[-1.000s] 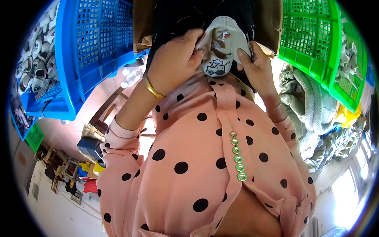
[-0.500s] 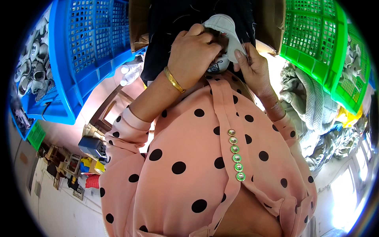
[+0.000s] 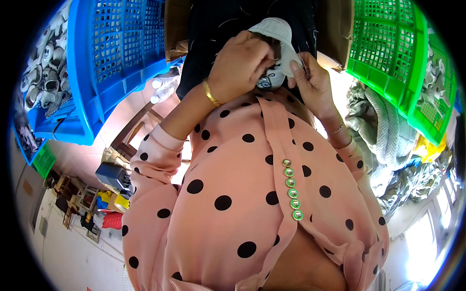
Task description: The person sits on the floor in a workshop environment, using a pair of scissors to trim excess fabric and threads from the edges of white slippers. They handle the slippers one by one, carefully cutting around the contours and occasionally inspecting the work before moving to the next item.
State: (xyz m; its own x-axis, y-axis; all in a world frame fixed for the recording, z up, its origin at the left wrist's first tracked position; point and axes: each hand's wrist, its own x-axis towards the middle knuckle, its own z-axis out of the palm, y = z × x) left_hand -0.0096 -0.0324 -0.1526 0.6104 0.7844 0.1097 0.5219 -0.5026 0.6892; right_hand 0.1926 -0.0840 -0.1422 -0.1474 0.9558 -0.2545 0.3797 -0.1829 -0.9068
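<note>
Small white shoe (image 3: 287, 52) is up in both hands, over the black cloth (image 3: 208, 31) on the lap, at the cloth's near edge and right of its middle, close to the pink dotted blouse (image 3: 228, 160). Opening faces up, partly covered by the left hand. Dark line print (image 3: 268, 81) on the shoe's near end, partly hidden too.

Left hand (image 3: 239, 64): back of hand up, fingers curled in at the left side of the opening. Fingertips hidden, so can't tell if they're pinching the shoe or just inside it. Gold bracelet (image 3: 211, 92) on that wrist.

Right hand (image 3: 313, 83): gripping the shoe's right rim, thumb on the near face, other fingers bent behind. Thin bracelet (image 3: 338, 129) on that wrist.

Around the cloth: brown cardboard (image 3: 336, 30) along its left and right edges. Past the left edge, blue crate (image 3: 80, 127), with small pale shoes (image 3: 48, 72) piled beyond its near wall; clear bottles (image 3: 164, 91) below its corner. Past the right edge, green crate (image 3: 388, 80), grey fabric (image 3: 380, 121) just below, yellow bag (image 3: 429, 149) further right.
</note>
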